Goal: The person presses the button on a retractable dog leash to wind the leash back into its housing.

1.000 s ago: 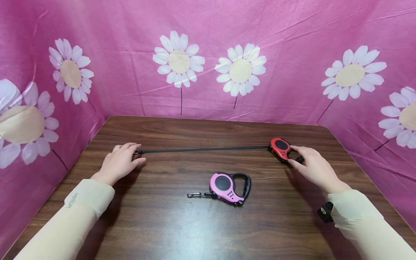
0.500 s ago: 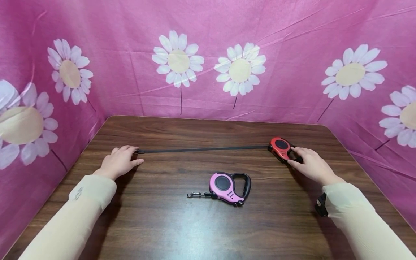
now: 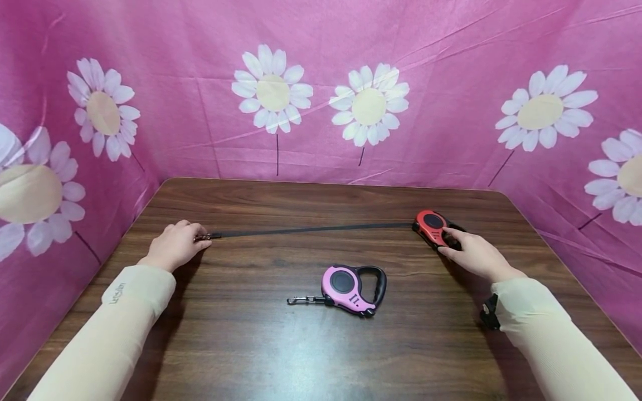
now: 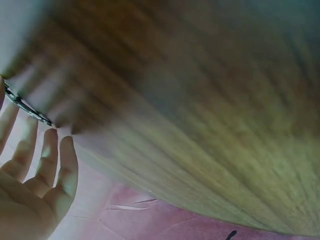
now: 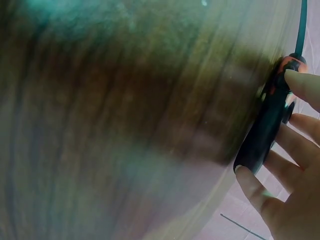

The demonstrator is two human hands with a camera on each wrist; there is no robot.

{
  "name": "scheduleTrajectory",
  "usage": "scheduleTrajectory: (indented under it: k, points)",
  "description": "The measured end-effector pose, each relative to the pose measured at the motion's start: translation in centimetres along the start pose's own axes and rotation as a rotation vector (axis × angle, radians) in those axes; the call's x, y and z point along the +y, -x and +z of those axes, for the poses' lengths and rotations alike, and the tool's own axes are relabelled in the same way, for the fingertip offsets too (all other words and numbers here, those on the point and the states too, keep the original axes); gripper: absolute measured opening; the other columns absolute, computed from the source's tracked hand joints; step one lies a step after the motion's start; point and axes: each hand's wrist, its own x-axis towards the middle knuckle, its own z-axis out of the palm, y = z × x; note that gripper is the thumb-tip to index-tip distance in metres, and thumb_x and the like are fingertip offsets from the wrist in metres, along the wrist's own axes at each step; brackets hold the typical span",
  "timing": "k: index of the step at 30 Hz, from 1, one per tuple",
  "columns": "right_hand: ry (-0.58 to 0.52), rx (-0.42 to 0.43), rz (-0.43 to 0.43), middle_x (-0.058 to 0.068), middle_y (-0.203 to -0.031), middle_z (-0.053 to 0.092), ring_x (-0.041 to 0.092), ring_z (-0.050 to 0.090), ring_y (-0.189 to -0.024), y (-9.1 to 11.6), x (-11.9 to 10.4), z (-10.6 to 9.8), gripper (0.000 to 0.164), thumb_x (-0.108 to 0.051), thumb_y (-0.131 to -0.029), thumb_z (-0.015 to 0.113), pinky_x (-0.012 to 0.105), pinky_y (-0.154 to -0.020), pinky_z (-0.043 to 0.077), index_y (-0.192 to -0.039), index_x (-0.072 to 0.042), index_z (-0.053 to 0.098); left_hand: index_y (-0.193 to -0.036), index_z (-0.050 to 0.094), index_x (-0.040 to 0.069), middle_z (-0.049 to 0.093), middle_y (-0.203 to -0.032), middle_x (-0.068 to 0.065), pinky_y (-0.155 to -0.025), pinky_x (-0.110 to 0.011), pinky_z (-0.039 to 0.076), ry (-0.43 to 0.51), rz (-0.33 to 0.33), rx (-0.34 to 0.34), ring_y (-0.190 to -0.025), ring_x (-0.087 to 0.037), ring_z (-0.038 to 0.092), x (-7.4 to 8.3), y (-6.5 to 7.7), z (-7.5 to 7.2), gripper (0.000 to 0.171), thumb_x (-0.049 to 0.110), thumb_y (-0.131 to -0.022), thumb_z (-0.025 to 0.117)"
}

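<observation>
The pink leash (image 3: pixel 341 298) lies nearest on the worktop (image 3: pixel 241 351). At 2 o'clock from it, the right hand (image 3: pixel 478 254) holds the red leash (image 3: pixel 432 228); at 10 o'clock, well apart, the left hand (image 3: pixel 172 246) pinches that leash's hook (image 4: pixel 29 108).

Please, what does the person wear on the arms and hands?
The left hand and right hand wear no gloves. A pale cream left sleeve and matching right sleeve reach the wrists. Small dark lettering marks the left sleeve; a black object shows beside the right sleeve.
</observation>
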Motion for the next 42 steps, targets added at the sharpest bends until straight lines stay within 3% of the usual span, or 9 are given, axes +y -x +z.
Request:
scheduleTrajectory:
  k: [5, 10, 15, 22, 30, 37, 42]
  points:
    - [-0.011, 0.018, -0.022, 0.034, -0.129, 0.057, 0.053, 0.053, -0.119, 0.0, -0.2, 0.1, 0.065, -0.038, -0.097, 0.060, 0.065, -0.090, 0.045, -0.145, 0.003, 0.043, -0.111, 0.064, 0.004, 0.065, -0.107, -0.019, -0.078, -0.063, 0.048, 0.042, 0.006, -0.005, -0.105, -0.044, 0.059, -0.5, -0.1, 0.1, 0.032, 0.032, -0.097, 0.062]
    - [-0.025, 0.040, -0.059, 0.024, -0.113, 0.068, 0.043, 0.061, -0.109, -0.2, -0.5, 0.3, 0.065, -0.033, -0.094, 0.065, 0.059, -0.086, 0.048, -0.142, 0.006, 0.045, -0.100, 0.065, 0.006, 0.069, -0.102, -0.017, -0.077, -0.057, 0.048, 0.091, -0.009, -0.055, -0.098, -0.037, 0.063, -0.8, -0.3, 0.1, 0.025, 0.030, -0.096, 0.063]
    - [-0.016, 0.045, -0.067, 0.025, -0.112, 0.066, 0.043, 0.061, -0.108, -0.4, -0.5, 0.7, 0.070, -0.035, -0.092, 0.068, 0.059, -0.089, 0.047, -0.141, 0.010, 0.044, -0.095, 0.066, 0.004, 0.068, -0.095, -0.016, -0.081, -0.052, 0.047, 0.110, -0.008, -0.087, -0.090, -0.032, 0.061, -0.9, -0.2, 0.2, 0.024, 0.028, -0.096, 0.063]
    - [-0.015, 0.047, -0.055, 0.028, -0.116, 0.062, 0.044, 0.057, -0.109, -0.8, -0.3, 0.9, 0.076, -0.037, -0.092, 0.069, 0.060, -0.091, 0.045, -0.142, 0.012, 0.040, -0.092, 0.064, 0.000, 0.068, -0.089, -0.014, -0.084, -0.050, 0.047, 0.104, 0.052, -0.084, -0.088, -0.030, 0.061, -0.9, -0.4, 0.3, 0.021, 0.020, -0.097, 0.061]
    - [0.000, 0.052, -0.112, 0.026, -0.106, 0.063, 0.042, 0.060, -0.101, -1.0, -0.7, 0.7, 0.066, -0.020, -0.090, 0.070, 0.059, -0.089, 0.046, -0.140, 0.013, 0.042, -0.094, 0.065, -0.002, 0.067, -0.090, -0.014, -0.083, -0.049, 0.047, 0.083, 0.076, -0.111, -0.086, -0.029, 0.059, -1.2, -0.5, -0.2, 0.026, 0.019, -0.099, 0.052]
    - [0.048, 0.047, -0.090, 0.037, -0.134, 0.051, 0.052, 0.049, -0.116, -0.7, -1.2, 0.4, 0.060, -0.023, -0.095, 0.064, 0.067, -0.091, 0.042, -0.146, 0.000, 0.042, -0.102, 0.065, -0.001, 0.067, -0.092, -0.013, -0.073, -0.044, 0.047, 0.096, 0.018, -0.140, -0.084, -0.025, 0.060, -1.1, -0.3, -1.0, 0.030, 0.025, -0.102, 0.049]
    - [0.044, 0.023, -0.061, 0.040, -0.130, 0.052, 0.056, 0.052, -0.116, -0.7, -1.6, 0.2, 0.059, -0.023, -0.097, 0.059, 0.067, -0.090, 0.043, -0.148, -0.004, 0.040, -0.102, 0.065, 0.003, 0.072, -0.085, -0.004, -0.064, -0.034, 0.046, 0.139, -0.012, -0.150, -0.072, -0.014, 0.064, -1.2, -0.2, -1.4, 0.031, 0.029, -0.103, 0.049]
